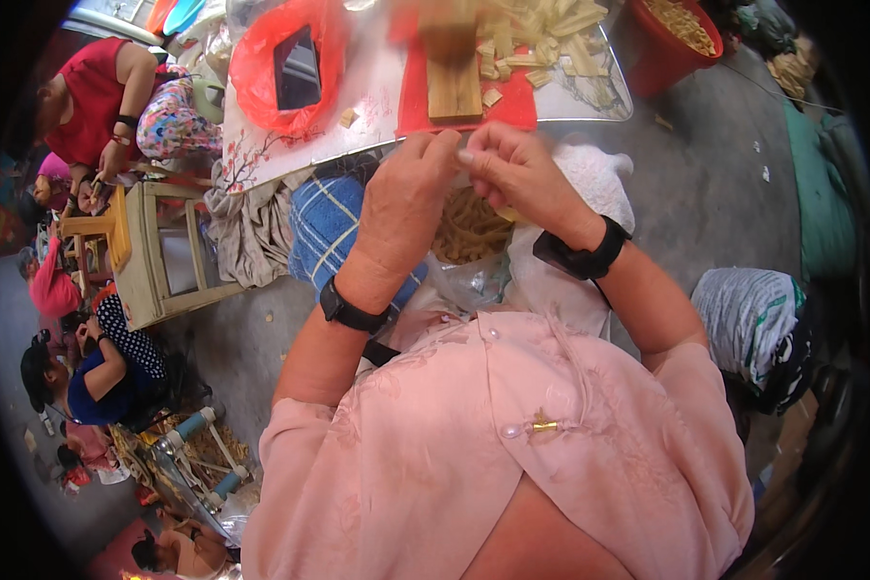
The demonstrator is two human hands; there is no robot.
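Note:
My left hand (406, 198) and my right hand (527, 174) meet in front of me, just off the near edge of the white table (358, 155). Both have thumb and fingers pinched together, their tips almost touching. Whatever lies between them is too small to make out. A bit of yellow shows under the right hand. Below the hands, a clear plastic bag (478, 280) in my lap holds many brownish-yellow strips (469, 232). Just beyond my fingers, a wooden block (452, 94) sits on a red sheet (414, 97); a blurred block-like shape covers its far end.
Pale yellow strips and chips (575, 58) lie at the table's far right. A phone (297, 70) rests on a red plastic bag (251, 77). A red bucket (662, 72) stands at right. A blue checked cloth (329, 217) lies beside my left arm. Several people sit at left.

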